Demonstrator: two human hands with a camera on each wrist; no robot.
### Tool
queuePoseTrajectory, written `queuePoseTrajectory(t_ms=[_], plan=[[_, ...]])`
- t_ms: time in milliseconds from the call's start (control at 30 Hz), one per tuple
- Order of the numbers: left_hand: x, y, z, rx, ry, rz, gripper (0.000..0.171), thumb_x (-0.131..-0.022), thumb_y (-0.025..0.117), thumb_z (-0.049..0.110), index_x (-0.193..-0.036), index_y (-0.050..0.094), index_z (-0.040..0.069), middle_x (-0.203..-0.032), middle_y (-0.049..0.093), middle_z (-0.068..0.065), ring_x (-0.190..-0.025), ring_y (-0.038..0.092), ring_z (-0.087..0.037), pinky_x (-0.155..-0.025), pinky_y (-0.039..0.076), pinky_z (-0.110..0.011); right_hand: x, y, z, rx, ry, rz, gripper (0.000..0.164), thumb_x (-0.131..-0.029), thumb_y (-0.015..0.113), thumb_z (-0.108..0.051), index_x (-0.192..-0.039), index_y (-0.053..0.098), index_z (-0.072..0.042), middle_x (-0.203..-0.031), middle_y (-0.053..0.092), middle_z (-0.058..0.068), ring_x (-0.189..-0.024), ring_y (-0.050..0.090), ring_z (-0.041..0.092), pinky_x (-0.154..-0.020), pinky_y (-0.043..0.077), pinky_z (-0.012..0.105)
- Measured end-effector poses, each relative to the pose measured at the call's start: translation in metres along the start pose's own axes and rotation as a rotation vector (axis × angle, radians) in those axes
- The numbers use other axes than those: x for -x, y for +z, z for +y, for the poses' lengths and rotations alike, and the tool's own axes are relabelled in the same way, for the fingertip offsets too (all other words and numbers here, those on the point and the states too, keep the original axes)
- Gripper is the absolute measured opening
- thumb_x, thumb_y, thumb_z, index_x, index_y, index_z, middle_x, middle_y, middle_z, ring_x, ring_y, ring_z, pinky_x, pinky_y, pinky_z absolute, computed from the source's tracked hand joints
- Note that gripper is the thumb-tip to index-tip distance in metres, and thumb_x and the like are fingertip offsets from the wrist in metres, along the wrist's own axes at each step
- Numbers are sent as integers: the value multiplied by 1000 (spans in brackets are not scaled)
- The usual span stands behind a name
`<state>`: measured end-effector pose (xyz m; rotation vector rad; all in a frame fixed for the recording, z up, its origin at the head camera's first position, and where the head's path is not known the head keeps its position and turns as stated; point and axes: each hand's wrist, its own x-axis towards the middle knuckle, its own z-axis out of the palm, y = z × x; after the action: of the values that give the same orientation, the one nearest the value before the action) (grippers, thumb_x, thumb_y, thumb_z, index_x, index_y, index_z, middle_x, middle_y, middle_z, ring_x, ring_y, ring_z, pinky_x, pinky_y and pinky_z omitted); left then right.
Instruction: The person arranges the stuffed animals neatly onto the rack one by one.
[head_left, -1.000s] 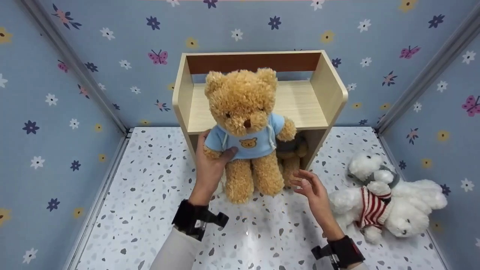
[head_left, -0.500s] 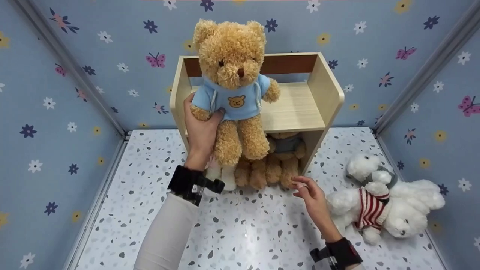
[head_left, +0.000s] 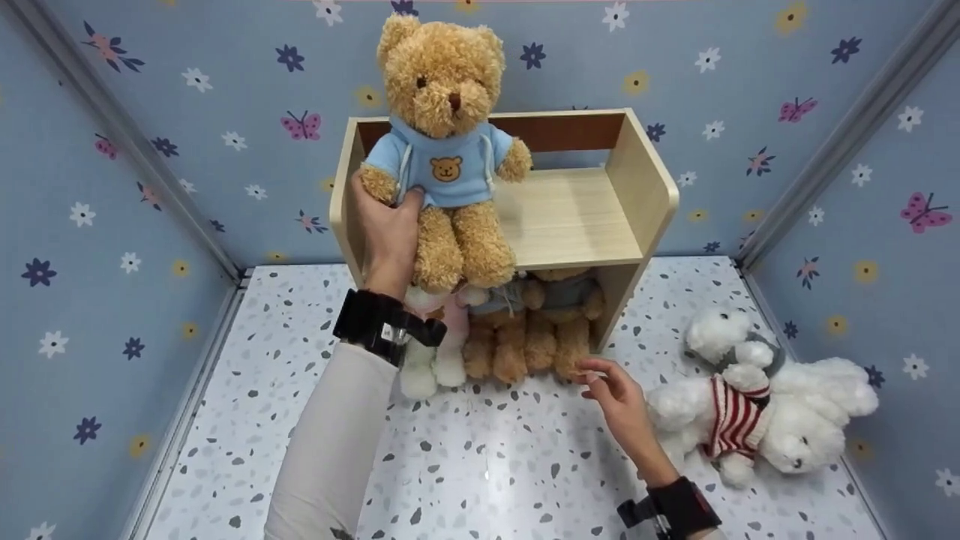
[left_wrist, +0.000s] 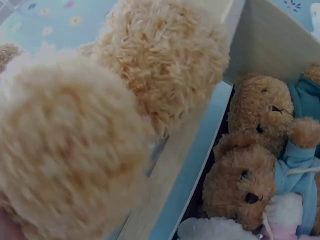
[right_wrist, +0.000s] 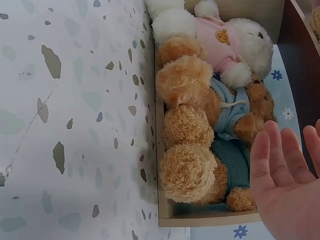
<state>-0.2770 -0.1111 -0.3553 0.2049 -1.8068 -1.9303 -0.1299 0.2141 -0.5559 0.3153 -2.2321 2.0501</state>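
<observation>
My left hand [head_left: 390, 236] grips a curly tan teddy bear [head_left: 446, 171] in a light blue hoodie by its side, below one arm. The bear is upright in front of the upper shelf board [head_left: 570, 217] of a small wooden shelf, its head above the shelf's back. Its furry feet [left_wrist: 70, 145] fill much of the left wrist view. My right hand [head_left: 619, 401] holds nothing, fingers relaxed, close to the feet of a brown bear in a dark teal top [right_wrist: 232, 162] in the lower compartment. Beside that bear sit a brown bear in blue [right_wrist: 232, 107] and a white plush in pink [right_wrist: 220, 42].
On the speckled surface [head_left: 495, 465] at the right lie a white plush in a red-striped sweater [head_left: 735, 420] and another white plush with a grey garment [head_left: 724, 334]. Flowered blue panels [head_left: 97, 300] wall in the back and sides.
My left hand has lifted the tan bear up and slightly left, from in front of the lower compartment to the upper shelf, uncovering the plush toys below. My right hand has hardly moved.
</observation>
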Motion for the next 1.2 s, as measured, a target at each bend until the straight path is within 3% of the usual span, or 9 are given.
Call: queuePoseTrajectory(t_ms=[133,433,567,667,800,900,967,1100,1200], plan=[[-9,-3,-5,-52,-31,31,67,-94,70,1,-151,36,10,-148,49,-8,-137,47,-18,-114,35,-22,0,3,2,18,15,-21,29,-108,53,-5,-130,59,12,-126,64,24,-108,71,20,-87,60,38],[-16,-1,-12,-210,20,28,72,-97,67,4,-157,28,7,-158,40,-13,-148,36,-22,-118,22,-16,3,3,2,24,18,-15,28,-108,54,-7,-129,60,11,-125,67,18,-109,70,30,-86,59,32],[-14,-2,-12,-282,-33,19,77,-98,69,17,-160,24,9,-161,38,-11,-149,36,-22,-118,24,-19,3,2,1,26,3,-14,27,-108,54,-7,-128,62,9,-123,68,17,-109,70,31,-85,59,33],[-7,-2,-12,-294,-75,-21,85,-98,69,30,-163,17,11,-165,32,-10,-150,33,-20,-119,25,-22,4,1,1,29,-9,-9,25,-108,54,-5,-126,63,9,-119,69,17,-105,71,23,-85,60,35],[3,-3,-10,-280,-149,-132,100,-94,71,42,-165,9,11,-168,25,-11,-153,28,-20,-122,24,-27,5,1,0,30,-14,-8,25,-108,53,-4,-126,62,10,-119,69,15,-104,71,14,-84,60,33],[8,-3,-7,-307,-196,-209,97,-92,74,39,-164,17,8,-164,32,-13,-149,35,-23,-120,31,-32,5,1,0,35,-10,-9,25,-108,53,-3,-127,61,10,-121,69,17,-103,71,12,-84,60,31],[7,-2,-5,-325,-185,-219,81,-91,73,29,-156,33,3,-152,46,-15,-137,47,-27,-113,39,-36,4,1,0,39,0,-6,25,-108,53,-4,-126,62,10,-121,67,22,-103,71,13,-85,60,31],[1,-4,-4,-397,-140,-114,57,-88,68,14,-141,50,-2,-136,58,-16,-123,56,-29,-106,44,-37,4,0,0,34,13,-5,24,-107,54,-4,-125,63,9,-121,64,30,-103,71,16,-85,60,35],[-2,-6,-6,-419,-141,-18,53,-90,66,10,-140,51,-1,-137,59,-15,-126,55,-27,-109,42,-36,4,0,0,15,24,2,23,-107,54,-2,-124,64,10,-120,64,33,-102,72,21,-85,60,35]])
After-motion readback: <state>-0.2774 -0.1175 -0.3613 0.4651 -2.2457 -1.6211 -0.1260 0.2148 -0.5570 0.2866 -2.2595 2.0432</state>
